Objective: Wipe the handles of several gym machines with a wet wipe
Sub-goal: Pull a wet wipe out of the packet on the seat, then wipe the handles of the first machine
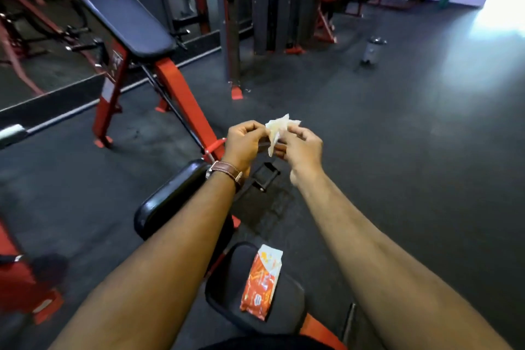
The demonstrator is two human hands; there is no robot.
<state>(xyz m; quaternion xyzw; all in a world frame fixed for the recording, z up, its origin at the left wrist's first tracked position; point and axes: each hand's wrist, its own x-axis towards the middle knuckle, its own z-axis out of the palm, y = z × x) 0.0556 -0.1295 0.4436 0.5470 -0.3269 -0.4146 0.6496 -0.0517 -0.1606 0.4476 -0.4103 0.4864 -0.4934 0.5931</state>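
Note:
A crumpled white wet wipe (277, 129) is held up in front of me between both hands. My left hand (245, 142), with a brown watch strap at the wrist, pinches its left edge. My right hand (302, 146) pinches its right edge. An orange and white wipe packet (261, 283) lies on the black seat pad (287, 298) of the machine just below me. A black roller pad (170, 197) and a small black foot plate (265, 176) of the same machine sit under my forearms.
A red-framed bench with a black pad (130, 23) stands at the left, beside a mirror wall. Red and black machine uprights (230, 23) rise behind it. A small grey bin (373, 50) stands on the dark rubber floor at the right.

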